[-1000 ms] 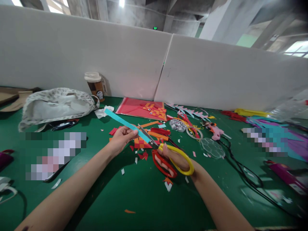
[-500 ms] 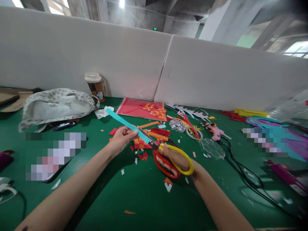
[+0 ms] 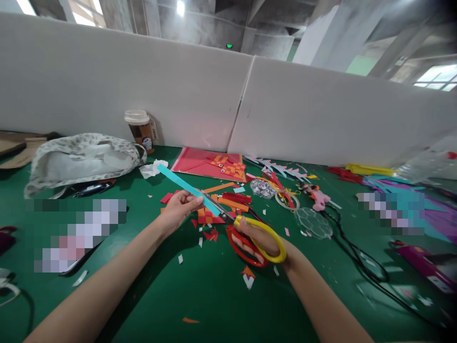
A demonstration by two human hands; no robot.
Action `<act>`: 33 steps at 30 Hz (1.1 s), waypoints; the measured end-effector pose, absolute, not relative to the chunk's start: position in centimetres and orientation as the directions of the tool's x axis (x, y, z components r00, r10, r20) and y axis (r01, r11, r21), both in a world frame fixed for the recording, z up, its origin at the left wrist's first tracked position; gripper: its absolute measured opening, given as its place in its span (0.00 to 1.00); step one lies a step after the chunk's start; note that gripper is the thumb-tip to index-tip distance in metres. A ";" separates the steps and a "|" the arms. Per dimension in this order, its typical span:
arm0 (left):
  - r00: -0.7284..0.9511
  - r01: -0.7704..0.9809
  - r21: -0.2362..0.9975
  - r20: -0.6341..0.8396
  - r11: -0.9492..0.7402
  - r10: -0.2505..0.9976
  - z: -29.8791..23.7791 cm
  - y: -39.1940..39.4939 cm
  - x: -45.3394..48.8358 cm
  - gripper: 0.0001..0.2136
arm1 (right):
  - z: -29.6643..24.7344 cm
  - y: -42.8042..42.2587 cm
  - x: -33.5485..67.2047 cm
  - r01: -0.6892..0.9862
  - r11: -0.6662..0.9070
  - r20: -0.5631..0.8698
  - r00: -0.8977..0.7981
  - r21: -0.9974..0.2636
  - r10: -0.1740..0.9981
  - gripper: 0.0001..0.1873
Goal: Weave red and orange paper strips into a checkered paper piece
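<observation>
A light-blue paper strip (image 3: 178, 180) is pinched between the thumb and fingers of my left hand (image 3: 182, 207). My right hand (image 3: 259, 238) has its fingers through the handles of a pair of scissors (image 3: 276, 250), one loop yellow and the other red. The blades lie along the lower end of the strip, close to my left thumb. Under the strip are orange and red paper pieces (image 3: 233, 205) and a woven orange-red piece (image 3: 210, 216), partly hidden by my hands and the scissors.
On the green table (image 3: 153, 290) lie scattered paper scraps (image 3: 210, 235). Behind stand a coffee cup (image 3: 141, 131), a cloth bag (image 3: 85, 159) and a red sheet with a checkered paper fish (image 3: 228, 166). To the right are a pink glue gun (image 3: 320, 197) with black cable and a clear flower-shaped tray (image 3: 314, 223).
The view has shifted slightly. My hands, the strip and the scissors keep nearly the same arrangement, with the blades still along the strip's lower end.
</observation>
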State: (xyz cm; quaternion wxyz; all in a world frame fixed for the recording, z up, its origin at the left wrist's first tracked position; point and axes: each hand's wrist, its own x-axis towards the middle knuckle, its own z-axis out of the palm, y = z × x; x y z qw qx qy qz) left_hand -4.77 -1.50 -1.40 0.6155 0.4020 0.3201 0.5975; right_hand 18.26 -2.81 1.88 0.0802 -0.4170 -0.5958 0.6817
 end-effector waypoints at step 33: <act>0.105 -0.395 0.918 0.088 -0.040 0.991 -1.1 -2.0 -4.3 0.06 | 1.9 -2.8 18.6 0.367 -0.213 -0.419 -0.696 -0.906 0.584 0.31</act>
